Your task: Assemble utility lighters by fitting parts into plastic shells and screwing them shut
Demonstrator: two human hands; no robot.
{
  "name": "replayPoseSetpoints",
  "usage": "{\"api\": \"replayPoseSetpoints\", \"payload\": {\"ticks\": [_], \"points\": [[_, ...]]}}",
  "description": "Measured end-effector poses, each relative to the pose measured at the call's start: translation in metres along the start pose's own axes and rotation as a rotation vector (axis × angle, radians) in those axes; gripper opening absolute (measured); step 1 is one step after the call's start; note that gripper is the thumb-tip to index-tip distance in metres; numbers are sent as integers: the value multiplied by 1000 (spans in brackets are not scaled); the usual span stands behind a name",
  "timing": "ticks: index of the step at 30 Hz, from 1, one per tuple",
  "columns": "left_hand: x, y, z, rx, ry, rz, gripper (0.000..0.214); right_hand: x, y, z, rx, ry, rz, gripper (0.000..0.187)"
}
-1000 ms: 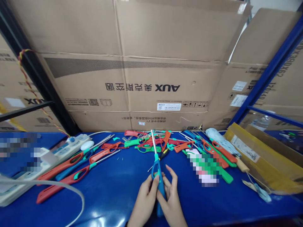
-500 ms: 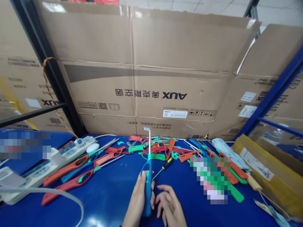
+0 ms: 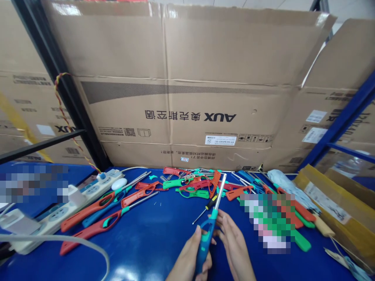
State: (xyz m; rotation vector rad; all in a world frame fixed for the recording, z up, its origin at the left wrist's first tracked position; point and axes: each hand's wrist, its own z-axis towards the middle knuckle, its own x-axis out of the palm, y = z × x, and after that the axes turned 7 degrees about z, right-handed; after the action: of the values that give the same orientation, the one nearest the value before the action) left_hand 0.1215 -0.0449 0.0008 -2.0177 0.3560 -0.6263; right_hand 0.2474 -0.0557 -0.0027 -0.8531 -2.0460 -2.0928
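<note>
My left hand [image 3: 191,255] is wrapped round the handle of a blue long-nosed lighter [image 3: 208,228] with a teal trigger and a metal tube pointing up and to the right. My right hand [image 3: 234,244] is beside the lighter's grip, fingers stretched out and touching it near the trigger. Both hands are low in the middle of the view, above the blue table [image 3: 146,238]. A small screwdriver [image 3: 204,208] with a black and yellow handle lies just beyond them.
Many red, green and blue lighters lie in a heap [image 3: 199,183] at the back and in a row [image 3: 99,210] at the left. A white power strip [image 3: 73,199] and a grey cable [image 3: 58,238] are at the left. Cardboard boxes [image 3: 187,97] wall the back; an open box [image 3: 331,203] sits right.
The lighter's tube has tilted from upright towards the right. My right hand has come back up beside the grip, and both hands have shifted slightly to the right.
</note>
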Motion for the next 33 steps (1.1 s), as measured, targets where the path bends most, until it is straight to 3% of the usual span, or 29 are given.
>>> {"api": "replayPoseSetpoints", "payload": {"ticks": [4,12,21,24,28,33], "points": [[5,1,-7,7,39,20,80,-3,18,11,-4,72,-22,31],[14,-1,-1,-9,37,0,82,-5,26,16,18,113,-91,34],[17,-19,-5,-53,35,-47,76,5,21,16,-34,17,-83,38],[15,-27,-5,-50,86,-68,74,6,24,21,-49,20,-53,38],[12,-32,-6,103,122,21,66,10,37,29,-155,-31,-27,32],[16,-24,-13,303,-60,175,49,18,49,25,-245,-86,-66,34]]}}
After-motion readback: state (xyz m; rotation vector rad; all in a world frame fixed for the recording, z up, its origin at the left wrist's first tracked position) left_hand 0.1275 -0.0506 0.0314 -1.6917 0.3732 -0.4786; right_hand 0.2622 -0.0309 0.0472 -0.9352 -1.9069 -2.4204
